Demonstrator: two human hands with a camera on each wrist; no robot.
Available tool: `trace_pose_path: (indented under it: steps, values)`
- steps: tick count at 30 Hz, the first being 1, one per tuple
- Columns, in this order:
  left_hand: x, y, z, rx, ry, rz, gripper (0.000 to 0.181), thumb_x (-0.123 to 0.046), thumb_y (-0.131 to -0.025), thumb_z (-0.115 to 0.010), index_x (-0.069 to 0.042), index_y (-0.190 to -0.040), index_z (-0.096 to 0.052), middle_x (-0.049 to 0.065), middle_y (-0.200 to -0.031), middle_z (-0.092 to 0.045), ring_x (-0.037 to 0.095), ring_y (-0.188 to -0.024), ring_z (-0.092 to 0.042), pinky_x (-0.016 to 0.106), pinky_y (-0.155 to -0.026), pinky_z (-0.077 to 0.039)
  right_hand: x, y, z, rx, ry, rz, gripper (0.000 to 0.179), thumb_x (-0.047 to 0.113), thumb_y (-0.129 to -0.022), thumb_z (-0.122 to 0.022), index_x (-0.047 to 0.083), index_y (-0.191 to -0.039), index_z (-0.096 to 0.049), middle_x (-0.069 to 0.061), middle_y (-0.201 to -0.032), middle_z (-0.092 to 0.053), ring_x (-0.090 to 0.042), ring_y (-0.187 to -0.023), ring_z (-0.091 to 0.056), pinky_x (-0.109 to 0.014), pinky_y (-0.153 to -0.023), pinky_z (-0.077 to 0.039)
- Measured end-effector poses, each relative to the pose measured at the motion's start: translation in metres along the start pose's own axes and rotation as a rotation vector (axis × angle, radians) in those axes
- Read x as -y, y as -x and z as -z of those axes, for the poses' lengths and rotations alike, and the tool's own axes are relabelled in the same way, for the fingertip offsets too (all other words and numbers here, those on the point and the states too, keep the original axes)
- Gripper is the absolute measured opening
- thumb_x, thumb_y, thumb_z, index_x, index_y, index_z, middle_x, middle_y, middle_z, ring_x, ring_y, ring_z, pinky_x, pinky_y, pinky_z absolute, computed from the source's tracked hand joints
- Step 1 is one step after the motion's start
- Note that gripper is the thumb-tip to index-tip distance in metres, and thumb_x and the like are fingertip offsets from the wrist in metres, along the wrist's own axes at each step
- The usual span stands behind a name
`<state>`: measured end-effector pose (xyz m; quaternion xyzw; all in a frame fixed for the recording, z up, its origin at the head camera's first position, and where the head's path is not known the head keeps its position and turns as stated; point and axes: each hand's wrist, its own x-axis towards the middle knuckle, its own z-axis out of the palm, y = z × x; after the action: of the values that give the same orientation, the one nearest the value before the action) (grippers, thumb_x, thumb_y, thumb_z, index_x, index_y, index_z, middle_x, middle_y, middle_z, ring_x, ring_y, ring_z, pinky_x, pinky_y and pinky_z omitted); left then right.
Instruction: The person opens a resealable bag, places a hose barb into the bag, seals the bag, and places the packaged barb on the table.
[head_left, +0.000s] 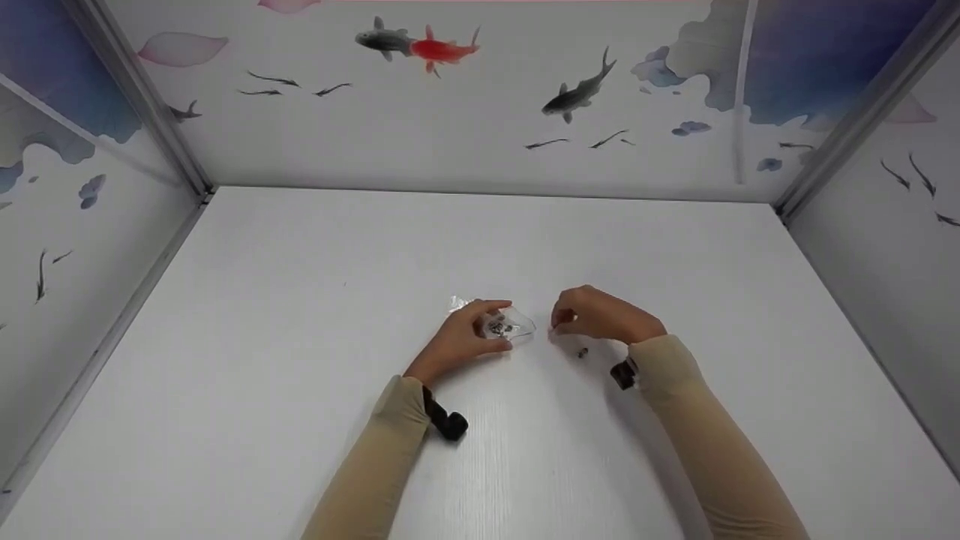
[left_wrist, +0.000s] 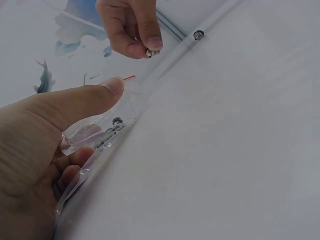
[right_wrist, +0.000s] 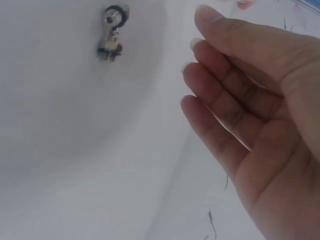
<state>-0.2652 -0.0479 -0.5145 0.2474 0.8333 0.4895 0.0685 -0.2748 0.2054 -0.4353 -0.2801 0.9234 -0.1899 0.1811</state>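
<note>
My left hand [head_left: 469, 334] holds a clear plastic bag [head_left: 521, 324] between thumb and fingers. Small dark and silvery metal parts [left_wrist: 117, 121] lie inside the bag, and a short red strip [left_wrist: 129, 77] shows by the thumb tip. To the right, my right hand [head_left: 600, 313] pinches a small silvery metal piece [left_wrist: 151, 53] between thumb and finger, apart from the bag. In the right wrist view its fingers are curled and the pinched piece is hidden. Near that hand, small metal parts with dark rings [right_wrist: 114, 19] lie on the table; their exact kind is too small to tell.
The white table [head_left: 300, 450] stretches round both hands. Printed panels with fish [head_left: 577, 94] enclose it at the back and on both sides, joined by grey metal posts [head_left: 142, 97]. Black straps with small cameras [head_left: 448, 424] sit at both wrists.
</note>
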Motion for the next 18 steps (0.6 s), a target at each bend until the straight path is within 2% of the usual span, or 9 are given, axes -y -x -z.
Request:
trace_pose_path:
  steps: [6,8,11,12,15,18]
  values:
    - [-0.001,0.000,0.000,0.000,0.003,0.011,0.062,-0.028,-0.080,-0.079,-0.023,-0.137,-0.054,0.002,-0.125,-0.059,0.013,-0.100,-0.049,0.029,-0.087,-0.039,0.007,-0.007,0.001,-0.054,0.019,0.064,0.012,0.009,-0.087,-0.070,0.007,-0.099,-0.074,-0.003,-0.095,-0.068,-0.016,-0.089,-0.062,-0.035,-0.083,-0.053]
    - [-0.001,0.000,0.000,0.003,0.011,0.005,0.063,-0.028,-0.080,-0.079,-0.022,-0.138,-0.054,0.004,-0.126,-0.059,0.017,-0.103,-0.051,0.033,-0.089,-0.040,0.009,-0.009,0.001,-0.076,0.024,0.089,0.013,0.009,-0.087,-0.070,0.007,-0.099,-0.074,-0.004,-0.096,-0.068,-0.017,-0.090,-0.063,-0.035,-0.084,-0.053]
    - [0.000,0.000,0.000,0.004,0.024,0.020,0.063,-0.029,-0.080,-0.079,-0.024,-0.138,-0.053,0.002,-0.131,-0.057,0.021,-0.124,-0.048,0.037,-0.102,-0.037,0.013,-0.013,0.000,-0.097,0.022,0.119,0.013,0.009,-0.087,-0.070,0.006,-0.099,-0.073,-0.005,-0.096,-0.068,-0.018,-0.091,-0.063,-0.035,-0.084,-0.053]
    - [0.000,0.000,0.000,0.007,0.026,0.019,0.063,-0.029,-0.080,-0.079,-0.023,-0.138,-0.053,0.002,-0.131,-0.057,0.022,-0.125,-0.047,0.038,-0.103,-0.037,0.014,-0.014,0.000,-0.099,0.021,0.125,0.013,0.009,-0.087,-0.070,0.006,-0.099,-0.073,-0.005,-0.096,-0.068,-0.019,-0.092,-0.063,-0.035,-0.084,-0.053]
    - [0.000,0.001,0.001,0.011,0.024,0.028,0.064,-0.031,-0.080,-0.078,-0.024,-0.138,-0.053,0.000,-0.132,-0.057,0.020,-0.123,-0.048,0.037,-0.102,-0.037,0.018,-0.016,-0.002,-0.099,0.018,0.141,0.013,0.008,-0.087,-0.070,0.006,-0.099,-0.073,-0.006,-0.096,-0.068,-0.019,-0.092,-0.063,-0.037,-0.085,-0.053]
    - [0.000,0.001,0.000,0.013,0.018,0.012,0.064,-0.031,-0.081,-0.078,-0.022,-0.139,-0.052,0.000,-0.127,-0.058,0.017,-0.103,-0.049,0.034,-0.091,-0.040,0.020,-0.020,-0.003,-0.099,0.020,0.152,0.014,0.009,-0.087,-0.070,0.005,-0.100,-0.073,-0.005,-0.096,-0.068,-0.019,-0.091,-0.063,-0.037,-0.085,-0.053]
